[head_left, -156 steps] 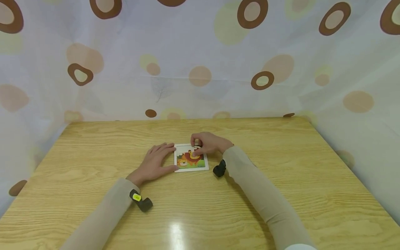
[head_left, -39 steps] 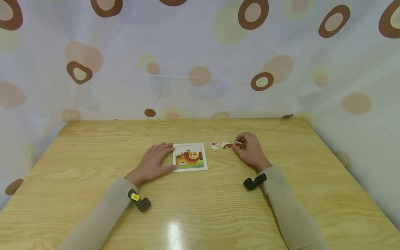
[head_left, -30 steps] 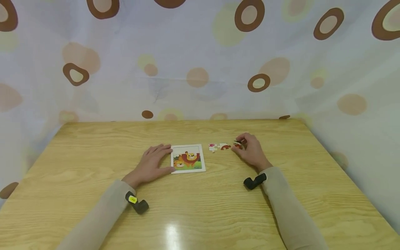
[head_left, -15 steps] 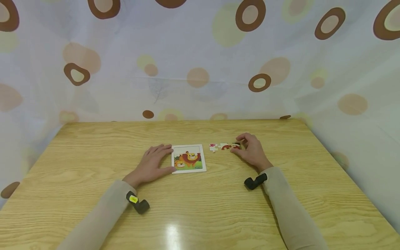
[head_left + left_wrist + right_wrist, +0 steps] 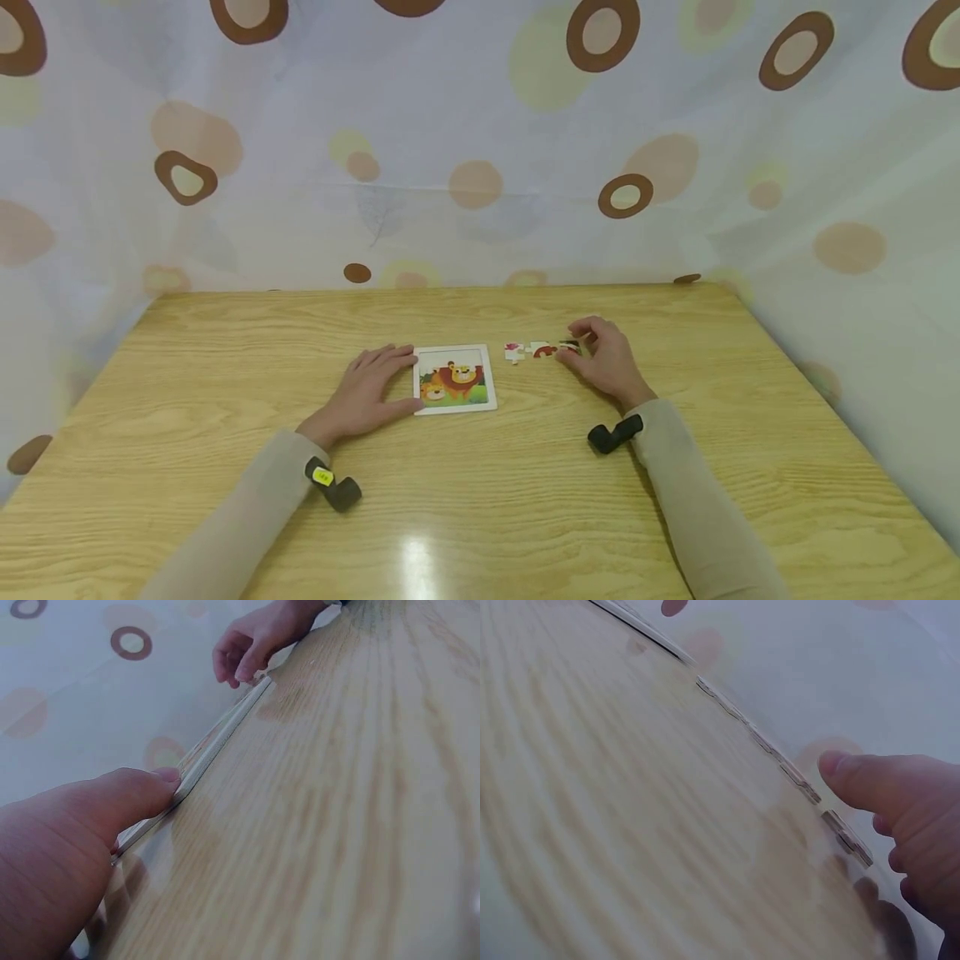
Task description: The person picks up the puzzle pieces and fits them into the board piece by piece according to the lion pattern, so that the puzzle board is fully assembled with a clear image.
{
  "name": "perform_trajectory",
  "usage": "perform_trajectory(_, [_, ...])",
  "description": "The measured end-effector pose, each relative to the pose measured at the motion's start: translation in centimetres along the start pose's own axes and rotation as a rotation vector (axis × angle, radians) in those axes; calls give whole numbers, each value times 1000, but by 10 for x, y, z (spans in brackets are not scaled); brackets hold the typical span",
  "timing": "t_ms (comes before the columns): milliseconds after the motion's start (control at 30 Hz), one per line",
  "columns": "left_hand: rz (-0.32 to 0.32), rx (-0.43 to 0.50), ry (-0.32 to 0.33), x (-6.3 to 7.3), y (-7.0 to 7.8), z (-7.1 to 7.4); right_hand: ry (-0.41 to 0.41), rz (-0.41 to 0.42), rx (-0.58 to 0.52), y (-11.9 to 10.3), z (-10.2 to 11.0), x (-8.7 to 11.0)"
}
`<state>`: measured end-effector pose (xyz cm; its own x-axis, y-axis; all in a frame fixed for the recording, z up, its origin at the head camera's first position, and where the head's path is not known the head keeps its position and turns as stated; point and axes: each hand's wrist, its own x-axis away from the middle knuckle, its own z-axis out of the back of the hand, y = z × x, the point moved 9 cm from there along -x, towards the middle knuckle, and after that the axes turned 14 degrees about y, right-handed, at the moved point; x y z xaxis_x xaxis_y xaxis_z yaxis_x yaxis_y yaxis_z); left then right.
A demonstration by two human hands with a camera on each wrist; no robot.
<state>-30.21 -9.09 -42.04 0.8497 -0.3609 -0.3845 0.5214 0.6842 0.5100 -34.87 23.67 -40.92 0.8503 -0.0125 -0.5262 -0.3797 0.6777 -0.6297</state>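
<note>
Flat on the table lies a white-framed jigsaw puzzle tray (image 5: 491, 390) with a picture of lions; a plain white strip shows along the top inside its frame. My left hand (image 5: 363, 398) rests at its left side, fingers spread and thumb touching the lower left corner. To the right of the tray are two loose puzzle pieces (image 5: 541, 349), one brown and white, and a pink-and-white puzzle piece (image 5: 513, 351). By my right hand (image 5: 606, 358) is a dark-and-red puzzle piece (image 5: 847, 838). The right thumb hovers above it, apart from it, in the right wrist view; the fingers partly hide behind.
The wood-grain table (image 5: 465, 500) runs back to a white curtain (image 5: 420, 125) with brown and beige spots. Black wrist cameras (image 5: 343, 493) sit on both sleeves.
Several seconds ago my right hand was over the tray; it then moved right to the loose pieces. The dark-and-red piece, earlier tilted between its fingers, now lies lower. The left hand stays put.
</note>
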Motion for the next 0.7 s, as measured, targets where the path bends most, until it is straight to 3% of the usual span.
perform_trajectory(700, [-17, -16, 5, 1, -5, -2, 22, 51, -100, -35, -23, -1])
